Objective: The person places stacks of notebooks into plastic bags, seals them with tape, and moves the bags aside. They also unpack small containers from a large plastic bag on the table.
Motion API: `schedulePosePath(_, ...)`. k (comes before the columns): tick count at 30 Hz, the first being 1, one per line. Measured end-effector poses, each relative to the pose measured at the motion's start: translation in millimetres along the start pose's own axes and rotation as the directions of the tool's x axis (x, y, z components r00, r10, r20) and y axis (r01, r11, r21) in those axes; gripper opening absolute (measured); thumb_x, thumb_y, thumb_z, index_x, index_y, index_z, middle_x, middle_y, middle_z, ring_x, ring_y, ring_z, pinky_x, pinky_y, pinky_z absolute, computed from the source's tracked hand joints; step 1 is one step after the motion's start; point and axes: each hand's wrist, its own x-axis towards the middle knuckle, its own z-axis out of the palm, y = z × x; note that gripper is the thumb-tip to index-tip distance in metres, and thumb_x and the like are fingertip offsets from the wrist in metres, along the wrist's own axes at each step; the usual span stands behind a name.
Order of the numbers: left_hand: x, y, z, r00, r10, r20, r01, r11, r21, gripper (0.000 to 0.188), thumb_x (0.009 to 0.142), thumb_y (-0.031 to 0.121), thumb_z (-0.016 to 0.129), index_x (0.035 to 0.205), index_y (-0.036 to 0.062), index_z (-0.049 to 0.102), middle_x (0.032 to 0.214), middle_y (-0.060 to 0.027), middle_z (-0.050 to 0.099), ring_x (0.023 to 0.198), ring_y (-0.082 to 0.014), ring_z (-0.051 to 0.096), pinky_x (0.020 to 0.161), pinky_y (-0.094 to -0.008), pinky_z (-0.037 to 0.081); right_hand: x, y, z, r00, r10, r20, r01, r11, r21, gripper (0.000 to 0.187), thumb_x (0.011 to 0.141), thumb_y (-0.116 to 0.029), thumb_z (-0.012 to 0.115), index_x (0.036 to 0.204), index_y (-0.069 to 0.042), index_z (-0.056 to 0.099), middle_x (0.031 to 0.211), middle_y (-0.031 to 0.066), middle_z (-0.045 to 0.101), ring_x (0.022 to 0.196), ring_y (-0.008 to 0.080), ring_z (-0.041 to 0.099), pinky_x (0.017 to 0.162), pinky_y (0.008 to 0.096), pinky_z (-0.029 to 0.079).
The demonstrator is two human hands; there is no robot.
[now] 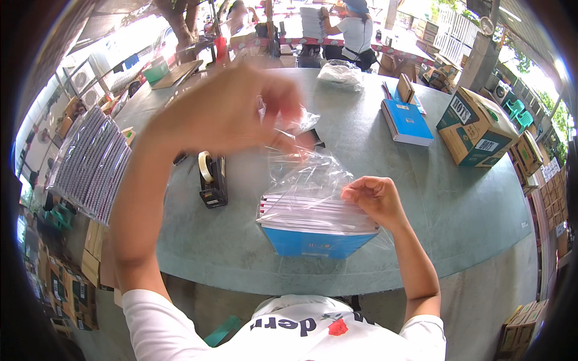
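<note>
A stack of blue-covered notebooks (319,242) stands in front of me on the table, its page edges facing up under a clear plastic bag (310,174). My right hand (378,198) pinches the bag at the stack's right side, fingers closed. Raised high over the table, my left hand (259,111) is smeared by motion. Its fingers curl beside the bag's upper part, and whether they grip the film cannot be made out. A black tape dispenser (214,189) with a roll of clear tape sits left of the stack.
Blue notebooks (406,122) and a printed carton (478,127) stand on the right of the grey table (457,204). A crumpled plastic heap (341,75) lies at the far edge. Wrapped spiral notebooks (90,162) are at left. Another person (355,33) works at a table beyond.
</note>
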Motion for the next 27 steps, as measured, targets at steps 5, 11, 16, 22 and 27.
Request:
schedulePosePath(5,-68,-68,130,0.957,0.192,-0.218,-0.231,0.957,-0.175,0.062,0.056,0.035,0.084,0.105,0.0055,0.061,0.094,-0.0062,0.064,0.087,-0.0193,0.059,0.076,-0.0301,0.048,3,6,5,0.998,-0.031,-0.063,0.029,0.999,-0.033,0.018,0.075,-0.018,0.073,0.079,-0.001,0.067,0.067,0.0034,0.064,0.066,0.0056,0.057,0.061,0.0219,0.045)
schedulePosePath(11,-55,-73,190,0.858,0.2,-0.473,-0.244,0.969,-0.032,0.045,0.062,0.031,0.08,0.095,0.006,0.063,0.09,-0.0063,0.064,0.089,-0.0247,0.057,0.076,-0.0344,0.044,4,-1,13,0.998,0.048,-0.04,-0.055,0.976,-0.211,0.024,0.073,-0.021,0.075,0.07,-0.001,0.062,0.059,0.0029,0.058,0.059,0.0057,0.049,0.054,0.0245,0.041)
schedulePosePath(16,-38,-59,176,0.773,0.014,-0.634,-0.14,0.979,-0.149,0.038,0.059,0.03,0.083,0.084,0.0082,0.064,0.101,-0.0088,0.058,0.095,-0.0243,0.053,0.077,-0.0347,0.043,5,1,3,0.991,0.133,-0.011,-0.133,0.982,-0.133,0.029,0.072,-0.028,0.076,0.075,-0.002,0.064,0.065,0.0023,0.06,0.062,0.0063,0.051,0.057,0.0235,0.042)
schedulePosePath(22,-27,-84,183,0.862,0.075,-0.501,-0.207,0.955,-0.213,0.033,0.062,0.026,0.082,0.082,0.0072,0.064,0.105,-0.0127,0.054,0.091,-0.0222,0.055,0.077,-0.0348,0.045,-6,-15,-7,0.919,-0.284,0.273,0.343,0.918,-0.197,0.042,0.071,-0.031,0.076,0.099,-0.003,0.063,0.09,0.0082,0.064,0.087,0.0125,0.058,0.075,0.0284,0.046)
schedulePosePath(27,-26,-83,183,0.925,-0.242,-0.292,-0.034,0.715,-0.698,0.028,0.066,0.019,0.081,0.08,0.0024,0.063,0.1,-0.0102,0.059,0.082,-0.0152,0.058,0.076,-0.0287,0.046,3,-4,-6,0.987,0.117,0.107,-0.097,0.979,-0.18,0.04,0.066,-0.005,0.076,0.103,-0.001,0.062,0.081,0.0051,0.066,0.072,0.0109,0.061,0.069,0.0248,0.048)
